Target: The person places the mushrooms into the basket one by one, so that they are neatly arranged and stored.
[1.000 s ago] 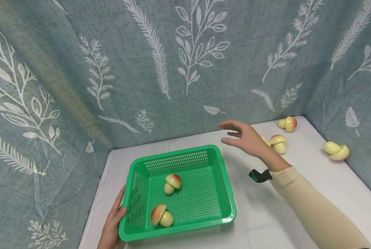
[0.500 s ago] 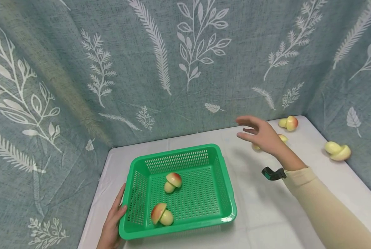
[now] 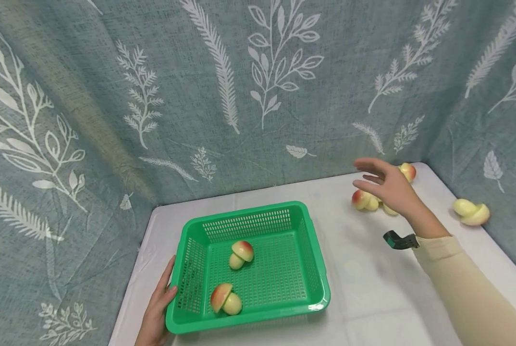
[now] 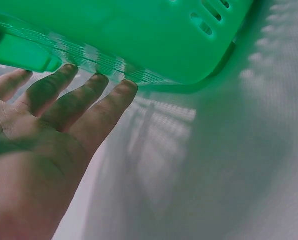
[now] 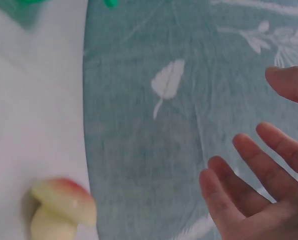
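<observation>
At the left side of a green plastic basket, my left hand rests against the wall. In the left wrist view its extended fingers touch the green side. Two toy mushrooms with red-yellow caps, one farther back and one nearer the front, lie in the basket. My right hand hovers over the right part of the table, fingers loosely spread and holding nothing. Beneath and beside it lie a mushroom and another partly hidden mushroom.
A further mushroom at the back right is partly covered by my right hand. Another mushroom lies by the right edge of the white table. Blue-green leaf-print cloth hangs around the back and sides.
My right hand has moved right, away from the basket and over the loose mushrooms, still holding nothing. My left hand and the basket stay in place.
</observation>
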Available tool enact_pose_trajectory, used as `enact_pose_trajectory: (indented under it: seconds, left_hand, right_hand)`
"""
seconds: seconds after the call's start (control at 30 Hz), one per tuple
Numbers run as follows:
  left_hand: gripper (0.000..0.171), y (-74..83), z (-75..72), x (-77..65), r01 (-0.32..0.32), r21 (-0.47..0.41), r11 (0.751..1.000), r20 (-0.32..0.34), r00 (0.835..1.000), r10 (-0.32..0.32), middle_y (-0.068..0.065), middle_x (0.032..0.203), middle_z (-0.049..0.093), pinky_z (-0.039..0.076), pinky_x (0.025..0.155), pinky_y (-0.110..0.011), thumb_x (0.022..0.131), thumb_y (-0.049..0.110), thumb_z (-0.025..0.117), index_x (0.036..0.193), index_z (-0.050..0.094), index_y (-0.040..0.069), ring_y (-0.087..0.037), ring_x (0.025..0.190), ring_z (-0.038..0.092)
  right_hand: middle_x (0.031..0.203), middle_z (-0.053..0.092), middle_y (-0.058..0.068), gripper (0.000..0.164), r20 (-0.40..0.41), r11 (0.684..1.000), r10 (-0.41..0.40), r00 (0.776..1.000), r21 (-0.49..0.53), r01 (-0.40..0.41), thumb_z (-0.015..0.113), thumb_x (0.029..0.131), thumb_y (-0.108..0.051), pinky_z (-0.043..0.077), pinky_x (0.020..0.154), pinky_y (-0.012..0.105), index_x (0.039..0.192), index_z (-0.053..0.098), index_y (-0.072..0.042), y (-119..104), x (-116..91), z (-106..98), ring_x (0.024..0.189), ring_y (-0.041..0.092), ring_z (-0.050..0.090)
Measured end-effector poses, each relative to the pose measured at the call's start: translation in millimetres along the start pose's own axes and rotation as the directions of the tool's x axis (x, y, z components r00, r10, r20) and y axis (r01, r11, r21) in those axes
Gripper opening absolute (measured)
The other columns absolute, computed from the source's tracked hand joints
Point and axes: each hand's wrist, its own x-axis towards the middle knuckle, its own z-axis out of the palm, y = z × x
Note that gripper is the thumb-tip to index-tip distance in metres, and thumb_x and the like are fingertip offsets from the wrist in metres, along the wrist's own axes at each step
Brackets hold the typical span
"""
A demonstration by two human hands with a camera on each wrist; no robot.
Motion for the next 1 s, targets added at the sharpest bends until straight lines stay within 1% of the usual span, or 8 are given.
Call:
enact_pose_trajectory:
  seconds: [0.07,0.13,0.27,0.37,0.47,0.73,0.9,1.0]
  left_hand:
    - [0.064,1.7,-2.0,-0.3,0.023,0.001,1.000,-0.012,1.000,-0.023,-0.002,0.181,0.004,0.043,0.115,-0.027,0.121,0.025,0.031,0.177,0.001,0.032,0.000,0.148,0.041]
    - [0.063,3.3,-3.9,-0.3,0.042,0.002,0.999,-0.023,0.999,-0.042,-0.003,0.181,0.004,0.045,0.114,-0.029,0.121,0.026,0.031,0.177,0.001,0.033,-0.001,0.148,0.043]
    - [0.064,5.6,-6.7,1.4,0.053,0.015,0.999,-0.022,0.998,-0.052,-0.006,0.181,0.004,0.044,0.114,-0.028,0.121,0.027,0.032,0.177,0.000,0.031,0.000,0.148,0.042]
    - [0.065,6.7,-8.3,3.3,0.041,0.024,0.999,-0.010,0.999,-0.041,-0.005,0.181,0.006,0.043,0.114,-0.026,0.121,0.025,0.032,0.177,0.000,0.029,0.001,0.147,0.042]
    - [0.064,7.7,-10.2,5.6,0.026,0.021,0.999,-0.003,1.000,-0.025,-0.002,0.181,0.009,0.043,0.114,-0.026,0.121,0.024,0.032,0.177,0.002,0.028,0.000,0.148,0.041]
    - [0.064,6.8,-9.1,9.2,0.021,0.027,0.999,-0.020,1.000,-0.020,0.002,0.179,0.014,0.046,0.113,-0.028,0.121,0.023,0.032,0.177,0.003,0.029,-0.002,0.148,0.043]
    - [0.064,6.2,-8.4,9.0,0.021,0.014,1.000,-0.011,1.000,-0.021,0.009,0.173,0.025,0.047,0.112,-0.030,0.121,0.022,0.032,0.177,0.003,0.028,-0.005,0.147,0.046]
    - [0.064,6.4,-7.8,8.7,0.023,0.009,1.000,-0.014,1.000,-0.023,0.012,0.171,0.028,0.048,0.112,-0.030,0.121,0.022,0.033,0.177,0.004,0.029,-0.006,0.147,0.047]
  right_hand:
    - [0.155,0.054,0.022,0.059,-0.027,1.000,0.011,1.000,-0.015,-0.012,0.076,0.106,-0.018,0.044,0.118,0.049,0.156,0.053,0.000,5.9,-1.6,-6.0,0.146,0.041,0.049]
    - [0.155,0.053,0.024,0.059,-0.048,0.999,0.018,0.999,-0.036,-0.020,0.074,0.107,-0.019,0.045,0.117,0.042,0.157,0.052,0.000,12.8,-4.2,-11.9,0.145,0.042,0.049]
    - [0.153,0.055,0.023,0.057,-0.095,0.996,0.056,0.994,-0.068,-0.063,0.073,0.108,-0.021,0.047,0.108,0.019,0.157,0.052,0.001,26.1,-13.3,-22.7,0.145,0.041,0.050]
    - [0.153,0.055,0.023,0.057,-0.114,0.991,0.087,0.990,-0.088,-0.097,0.071,0.109,-0.024,0.045,0.099,0.008,0.156,0.052,0.002,32.4,-18.3,-29.7,0.144,0.043,0.049]
    - [0.153,0.054,0.024,0.057,-0.128,0.988,0.102,0.986,-0.102,-0.116,0.070,0.110,-0.025,0.045,0.097,0.007,0.156,0.051,0.003,36.4,-19.4,-36.2,0.144,0.045,0.049]
    - [0.151,0.055,0.014,0.058,-0.178,0.979,0.173,0.969,-0.081,-0.189,0.072,0.108,-0.035,0.047,0.093,0.014,0.155,0.056,-0.006,55.0,-22.3,-53.9,0.144,0.038,0.050]
    - [0.145,0.059,0.005,0.052,-0.207,0.979,0.174,0.963,-0.064,-0.191,0.074,0.107,-0.027,0.048,0.092,0.011,0.152,0.058,-0.008,70.5,-24.6,-61.2,0.138,0.023,0.055]
    - [0.141,0.060,0.000,0.051,-0.206,0.979,0.187,0.961,-0.044,-0.200,0.075,0.106,-0.024,0.048,0.091,0.009,0.151,0.058,-0.005,81.0,-24.4,-62.1,0.136,0.021,0.056]
